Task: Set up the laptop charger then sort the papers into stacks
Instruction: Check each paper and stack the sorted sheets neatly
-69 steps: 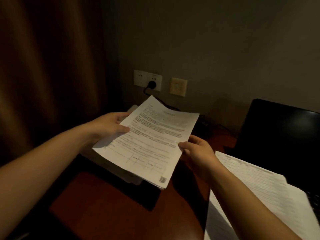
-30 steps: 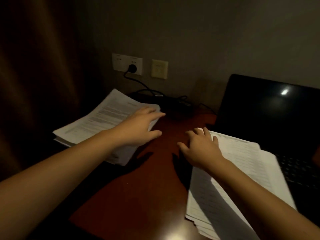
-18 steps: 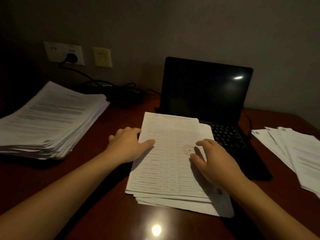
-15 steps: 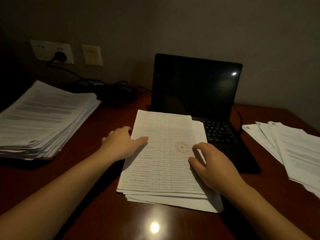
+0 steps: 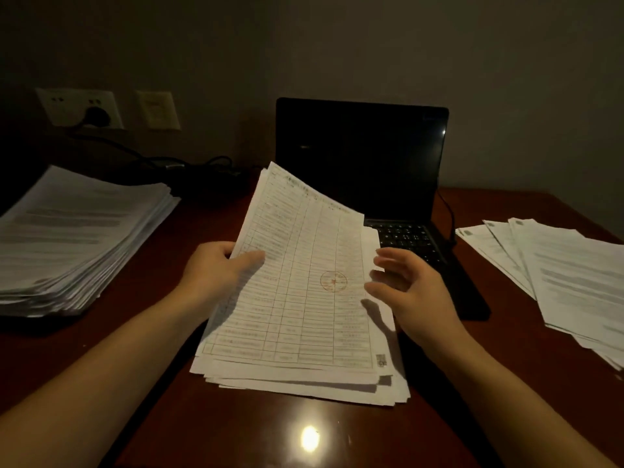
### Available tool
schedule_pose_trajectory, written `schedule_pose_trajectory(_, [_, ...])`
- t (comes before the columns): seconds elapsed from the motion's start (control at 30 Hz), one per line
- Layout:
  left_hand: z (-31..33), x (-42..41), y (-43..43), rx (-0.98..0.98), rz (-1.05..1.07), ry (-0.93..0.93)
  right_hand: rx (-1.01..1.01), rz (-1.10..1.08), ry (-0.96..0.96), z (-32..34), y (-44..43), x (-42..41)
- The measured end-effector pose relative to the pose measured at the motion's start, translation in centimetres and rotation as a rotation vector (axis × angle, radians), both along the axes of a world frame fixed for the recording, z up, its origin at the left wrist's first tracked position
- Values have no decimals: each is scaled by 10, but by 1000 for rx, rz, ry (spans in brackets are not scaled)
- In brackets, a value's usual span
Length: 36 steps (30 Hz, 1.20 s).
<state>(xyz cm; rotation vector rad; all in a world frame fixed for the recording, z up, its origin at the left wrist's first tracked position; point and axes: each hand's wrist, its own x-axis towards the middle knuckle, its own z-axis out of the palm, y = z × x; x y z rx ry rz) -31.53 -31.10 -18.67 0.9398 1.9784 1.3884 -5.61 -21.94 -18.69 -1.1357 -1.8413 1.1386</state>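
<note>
A tabled sheet with a red stamp (image 5: 304, 271) is lifted at its far end off the middle pile of papers (image 5: 304, 383). My left hand (image 5: 216, 268) pinches the sheet's left edge, thumb on top. My right hand (image 5: 408, 288) hovers at the sheet's right edge with fingers spread and relaxed, holding nothing. A tall stack of printed pages (image 5: 74, 238) lies at the left. A fanned group of sheets (image 5: 557, 278) lies at the right. The black laptop (image 5: 361, 157) stands open behind the pile, its screen dark. The charger plug (image 5: 96, 115) sits in the wall socket.
A black cable (image 5: 162, 160) runs from the socket along the back of the dark red desk (image 5: 236, 434) toward the laptop. Another thin cable (image 5: 447, 211) hangs by the laptop's right side. A second wall plate (image 5: 157, 109) is beside the socket. A lamp reflection shines near the front edge.
My left hand has pinched the top stamped sheet and raised its far end off the middle pile. My right hand has lifted off the paper and now hovers beside it.
</note>
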Motion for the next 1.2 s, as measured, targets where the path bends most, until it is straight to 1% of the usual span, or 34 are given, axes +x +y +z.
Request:
schedule_pose_trajectory(0.1, [-1,1,0,70,12,-222,-13,-30,42,0,-1,-1])
schedule_pose_trajectory(0.13, [-1,0,0,83,18,-258,-31,-27,42,1,-2,-1])
schedule_pose_trajectory(0.23, [-1,-2,2,121,56,-299,-154,11,46,3,-6,0])
schedule_pose_trajectory(0.3, [-3,-4,4,138,114,-276,-258,42,49,8,-8,3])
schedule_pose_trajectory(0.43, [-10,-4,7,138,187,-139,-398,179,-87,21,-9,7])
schedule_pose_trajectory(0.5, [-11,-2,8,124,190,-50,-415,251,-153,24,-11,6])
schedule_pose_trajectory(0.6, [-12,0,6,73,171,84,-372,258,-174,22,-18,6])
schedule_pose_trajectory(0.63, [-10,3,2,52,157,184,-356,252,-168,21,-19,6])
schedule_pose_trajectory(0.67, [-8,7,-3,47,125,332,-350,245,-161,20,-21,7])
schedule_pose_trajectory(0.7, [-6,15,-9,62,48,516,-351,240,-155,19,-22,8])
schedule_pose_trajectory(0.73, [-5,23,-15,70,-93,671,-356,235,-149,19,-23,8])
schedule_pose_trajectory(0.77, [-5,33,-20,34,-276,763,-360,226,-139,17,-25,8])
schedule_pose_trajectory(0.8, [-5,44,-26,-57,-446,809,-362,216,-122,16,-26,8])
schedule_pose_trajectory(0.83, [-9,53,-30,-170,-564,841,-361,209,-104,15,-27,8])
schedule_pose_trajectory(0.87, [-13,60,-34,-246,-624,882,-358,206,-88,14,-28,8])
schedule_pose_trajectory(0.93, [-21,65,-37,-289,-632,974,-354,198,-56,13,-32,8])
schedule_pose_trajectory(1.0, [-22,63,-36,-276,-613,986,-337,174,-30,11,-35,4])
schedule_pose_trajectory(1.03, [-22,61,-36,-232,-611,967,-314,152,-26,8,-37,1])
schedule_pose_trajectory(1.13, [-24,59,-38,8,-560,872,-225,97,-45,1,-38,-4])
schedule_pose_trajectory(1.2, [-23,60,-39,100,-510,768,-263,117,-35,0,-36,0])
